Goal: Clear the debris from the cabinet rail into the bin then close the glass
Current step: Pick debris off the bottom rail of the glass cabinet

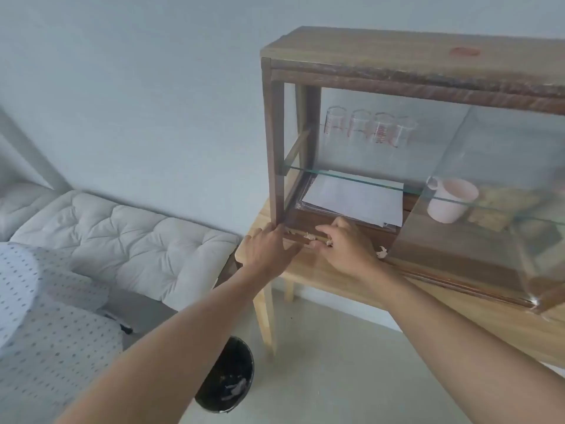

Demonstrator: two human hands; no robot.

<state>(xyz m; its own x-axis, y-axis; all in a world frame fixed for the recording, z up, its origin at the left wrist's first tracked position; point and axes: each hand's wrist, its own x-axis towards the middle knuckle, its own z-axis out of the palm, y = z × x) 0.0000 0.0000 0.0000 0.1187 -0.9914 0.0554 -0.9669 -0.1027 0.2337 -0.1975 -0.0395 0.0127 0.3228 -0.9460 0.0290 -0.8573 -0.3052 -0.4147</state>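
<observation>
A wooden display cabinet [275, 133] stands on a light wooden table [315, 270]. Its sliding glass pane [489, 194] is pushed to the right, leaving the left half uncovered. Pale scraps of debris [309, 236] lie along the bottom rail, and one scrap [381, 252] sits by the glass edge. My left hand [269, 249] rests flat, fingers apart, at the cabinet's lower left corner beside the rail. My right hand [345, 243] is over the rail with its fingertips on the debris; whether it pinches a piece is unclear. A black bin [227, 377] stands on the floor below the table's left end.
Inside the cabinet are white papers [351, 198], a glass shelf with several beakers [367, 127], and a pale pink mug [449, 198]. A white tufted cushion bench [122, 237] and dotted fabric [46, 316] lie to the left. The wall is behind.
</observation>
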